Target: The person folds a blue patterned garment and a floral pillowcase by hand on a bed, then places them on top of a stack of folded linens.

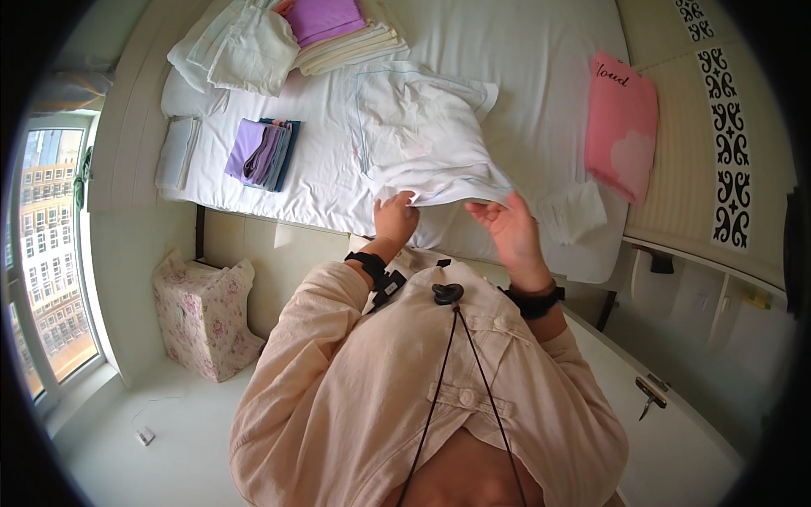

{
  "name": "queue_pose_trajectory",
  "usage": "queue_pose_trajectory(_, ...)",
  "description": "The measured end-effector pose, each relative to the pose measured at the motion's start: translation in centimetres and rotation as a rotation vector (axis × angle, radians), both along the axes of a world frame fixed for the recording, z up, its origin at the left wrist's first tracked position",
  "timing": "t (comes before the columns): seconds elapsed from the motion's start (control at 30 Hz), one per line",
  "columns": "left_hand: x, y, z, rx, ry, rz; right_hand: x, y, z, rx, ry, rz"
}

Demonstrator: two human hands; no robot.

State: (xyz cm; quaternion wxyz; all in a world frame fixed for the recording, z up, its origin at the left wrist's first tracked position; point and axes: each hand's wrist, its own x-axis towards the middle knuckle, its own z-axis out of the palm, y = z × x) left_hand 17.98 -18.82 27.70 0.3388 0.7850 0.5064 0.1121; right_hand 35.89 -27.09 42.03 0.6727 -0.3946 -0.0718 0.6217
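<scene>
A creased white cloth (424,127) with thin blue edging lies spread over the bed before me. My left hand (397,218) has its fingertips on the cloth's near edge, pinching it left of the middle. At the near right corner, my right hand (514,237) holds the same edge, its thumb up against it and its fingers curled beneath. Part of this grip is hidden by the cloth. Between the two hands the edge stands slightly raised from the sheet.
Folded purple and blue fabrics (263,154) lie at left, and a pile of folded cream cloths (355,47) at the back. A pink packet (621,127) and a small folded white cloth (573,212) lie at right. A flower-patterned covered box (203,317) stands on the floor.
</scene>
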Motion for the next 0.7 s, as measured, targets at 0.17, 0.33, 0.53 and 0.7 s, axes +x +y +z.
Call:
queue_pose_trajectory(0.17,-1.2,1.0,-1.9,-0.107,0.037,-0.134,2.0,-2.1,2.2,0.152,-0.139,0.001)
queue_pose_trajectory(0.33,1.3,0.4,-1.9,-0.155,0.094,-0.112,0.4,-2.4,3.1,0.093,-0.312,0.048)
queue_pose_trajectory(0.53,4.1,-0.8,-1.5,0.107,-0.026,-0.169,0.5,-2.0,5.2,0.103,-0.493,0.306)
queue_pose_trajectory(0.7,5.2,-1.1,-2.2,0.08,-0.181,-0.173,0.2,-1.2,8.2,0.037,-0.816,0.421)
